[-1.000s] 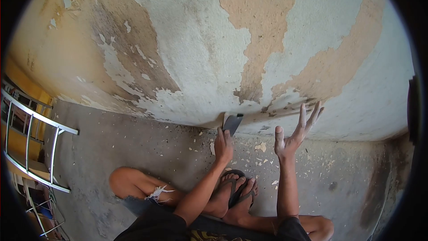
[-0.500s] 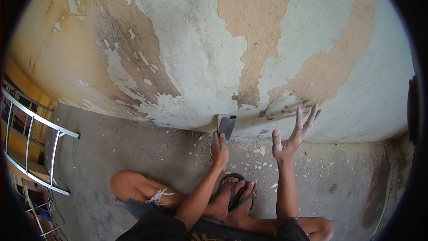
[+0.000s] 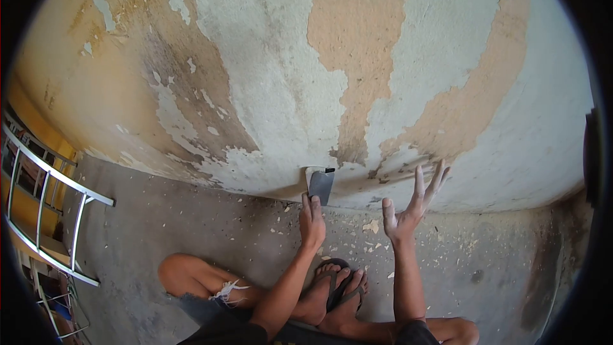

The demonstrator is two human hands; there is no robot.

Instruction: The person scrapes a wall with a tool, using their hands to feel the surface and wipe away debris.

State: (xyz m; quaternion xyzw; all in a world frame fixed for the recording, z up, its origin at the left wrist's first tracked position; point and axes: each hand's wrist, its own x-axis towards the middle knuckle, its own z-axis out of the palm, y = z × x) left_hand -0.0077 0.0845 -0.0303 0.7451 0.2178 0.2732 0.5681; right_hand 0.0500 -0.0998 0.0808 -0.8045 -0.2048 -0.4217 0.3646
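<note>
My left hand (image 3: 311, 223) is closed on the lower end of a flat grey scraper-like plate (image 3: 321, 186) with a black corner at its top and a pale edge on its left. The plate overlaps the foot of the wall (image 3: 274, 108) in this view. To the right, my right hand (image 3: 408, 211) is raised before the wall with fingers spread and holds nothing; white dust coats its fingers. Pale green paint has peeled off the wall in large patches, baring a tan layer (image 3: 361, 45). Brown stains mark the wall further left.
Paint flakes (image 3: 371, 226) litter the grey concrete floor (image 3: 140, 217) along the wall. A metal ladder (image 3: 48, 211) lies or leans at the far left. My crossed legs and sandalled feet (image 3: 341, 284) are close below my hands. A dark stain (image 3: 543, 275) runs down at the right.
My left hand with the grey plate sits slightly lower and further left in view, the plate more upright. My right hand has shifted a little left and down, still spread. The view tilted slightly.
</note>
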